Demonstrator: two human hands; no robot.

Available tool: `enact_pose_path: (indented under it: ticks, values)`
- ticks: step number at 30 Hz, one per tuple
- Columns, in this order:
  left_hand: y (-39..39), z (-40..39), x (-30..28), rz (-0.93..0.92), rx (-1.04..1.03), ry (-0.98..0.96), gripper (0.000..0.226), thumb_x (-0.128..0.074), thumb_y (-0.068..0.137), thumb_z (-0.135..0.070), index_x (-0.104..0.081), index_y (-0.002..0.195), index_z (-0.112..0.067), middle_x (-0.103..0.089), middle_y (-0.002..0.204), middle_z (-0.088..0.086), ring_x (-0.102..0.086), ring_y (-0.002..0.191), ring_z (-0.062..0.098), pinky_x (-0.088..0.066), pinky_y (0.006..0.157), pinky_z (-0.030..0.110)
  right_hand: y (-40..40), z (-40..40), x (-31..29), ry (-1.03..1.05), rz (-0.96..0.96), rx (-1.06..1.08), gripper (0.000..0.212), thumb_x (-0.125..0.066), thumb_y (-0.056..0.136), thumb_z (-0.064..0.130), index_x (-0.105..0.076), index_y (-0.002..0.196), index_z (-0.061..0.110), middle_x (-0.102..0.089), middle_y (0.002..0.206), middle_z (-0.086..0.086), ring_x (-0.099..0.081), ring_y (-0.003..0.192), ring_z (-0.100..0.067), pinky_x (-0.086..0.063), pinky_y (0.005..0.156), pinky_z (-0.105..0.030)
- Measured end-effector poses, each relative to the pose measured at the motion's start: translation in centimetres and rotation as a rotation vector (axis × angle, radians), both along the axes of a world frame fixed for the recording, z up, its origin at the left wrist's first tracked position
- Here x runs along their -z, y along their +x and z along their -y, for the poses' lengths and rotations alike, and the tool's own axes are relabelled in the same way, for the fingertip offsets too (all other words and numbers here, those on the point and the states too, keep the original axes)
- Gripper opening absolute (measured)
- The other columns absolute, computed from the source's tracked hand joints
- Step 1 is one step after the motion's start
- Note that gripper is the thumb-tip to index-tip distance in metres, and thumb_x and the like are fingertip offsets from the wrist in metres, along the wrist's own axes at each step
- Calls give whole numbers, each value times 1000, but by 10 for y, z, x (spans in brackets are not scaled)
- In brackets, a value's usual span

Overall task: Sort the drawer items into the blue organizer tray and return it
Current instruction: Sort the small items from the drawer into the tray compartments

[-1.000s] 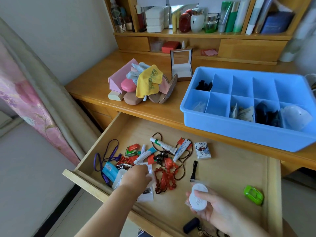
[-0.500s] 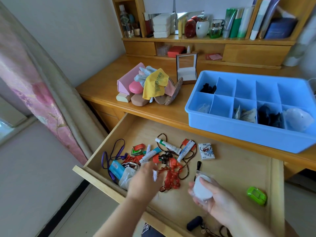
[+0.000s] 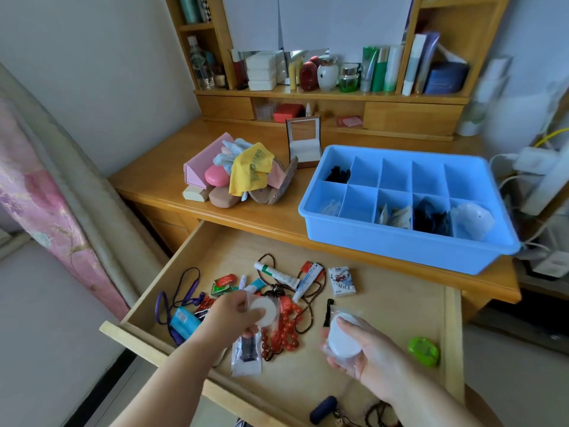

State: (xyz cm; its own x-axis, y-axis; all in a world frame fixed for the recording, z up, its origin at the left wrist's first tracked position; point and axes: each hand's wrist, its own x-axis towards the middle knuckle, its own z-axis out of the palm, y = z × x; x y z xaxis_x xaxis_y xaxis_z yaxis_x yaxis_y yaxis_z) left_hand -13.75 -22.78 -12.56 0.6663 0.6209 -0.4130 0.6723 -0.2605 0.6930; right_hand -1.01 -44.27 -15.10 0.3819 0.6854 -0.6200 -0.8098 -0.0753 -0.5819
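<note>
The blue organizer tray (image 3: 397,245) sits on the desk at the right, above the open wooden drawer (image 3: 375,306). Some of its compartments hold black items, paper packets and a white object. My left hand (image 3: 237,315) hovers over the drawer's clutter and pinches a white round pad in a clear wrapper (image 3: 263,311). Over the drawer's middle, my right hand (image 3: 366,352) grips another wrapped white round pad (image 3: 340,339). Below my left hand lie red beads (image 3: 284,329), tubes (image 3: 277,274) and a small clear bag (image 3: 246,354).
A pile with a yellow cloth (image 3: 251,172) and pink cases lies on the desk at the left. A small card box (image 3: 341,281) and a green clip (image 3: 423,351) lie in the drawer. Purple cord (image 3: 178,300) lies at the drawer's left. Shelves with bottles stand behind.
My left hand has lifted a wrapped white pad out of the clutter and raised it. My right hand keeps its pad. The camera has tilted up and to the left.
</note>
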Motion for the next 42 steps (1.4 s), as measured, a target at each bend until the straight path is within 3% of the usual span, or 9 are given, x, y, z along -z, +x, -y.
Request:
enact_pose_path:
  ticks: [3,7,11,19,27,31,38,40,42]
  values:
    - [24,40,-32,198,108,-141,15,-67,86,-22,-64,98,-30,-72,79,0,-68,64,12,-58,67,27,7,-1,-23,133,-3,-27,45,-71,72,24,-58,114,13,-69,100,-20,-68,81,-32,-56,56,-33]
    - [55,69,-63,266,292,36,14,-69,79,-28,-62,91,-33,-68,76,-5,-56,56,-1,-45,53,13,18,5,-55,171,196,26,44,-77,64,13,-67,107,20,-71,95,-16,-68,76,-31,-54,51,-30]
    - [83,78,-86,483,98,-379,16,-74,80,-21,-69,94,-16,-71,85,15,-59,67,21,-49,72,35,37,13,-83,196,405,201,54,-80,60,11,-62,110,17,-70,86,-11,-68,74,-18,-49,51,-24]
    - [161,34,-140,462,201,123,22,-75,78,-14,-56,88,-10,-70,66,1,-65,55,10,-54,55,18,83,36,-110,132,579,350,44,-79,60,23,-64,102,20,-74,91,-10,-71,69,-24,-51,47,-27]
    - [246,11,-152,-116,715,579,8,-57,89,-27,-61,95,-23,-61,98,-5,-56,87,12,-46,75,24,109,54,-110,24,728,427,24,-71,80,12,-62,101,19,-71,73,-2,-72,75,-31,-51,55,-35]
    - [258,20,-128,-320,987,546,10,-66,86,-21,-61,95,-21,-62,101,-5,-56,93,14,-41,80,23,113,50,-110,38,738,427,26,-73,75,14,-60,97,20,-72,75,-3,-72,73,-27,-51,53,-33]
    - [257,28,-99,-345,1007,1007,30,-64,85,-24,-58,115,-27,-51,115,-2,-57,98,23,-50,85,35,128,39,-121,79,757,429,16,-74,75,21,-72,86,32,-73,79,7,-69,66,-19,-51,53,-22]
    - [254,27,-104,-292,956,1011,23,-60,88,-22,-58,111,-26,-55,111,-3,-58,96,23,-52,83,36,133,31,-122,93,740,434,19,-73,77,16,-71,93,27,-72,78,13,-68,71,-19,-54,55,-24]
    - [247,27,-116,-31,762,728,15,-48,95,-27,-63,96,-24,-66,99,-1,-61,86,21,-53,76,32,139,22,-123,104,723,433,21,-73,78,13,-70,97,23,-71,74,19,-70,74,-17,-56,56,-24]
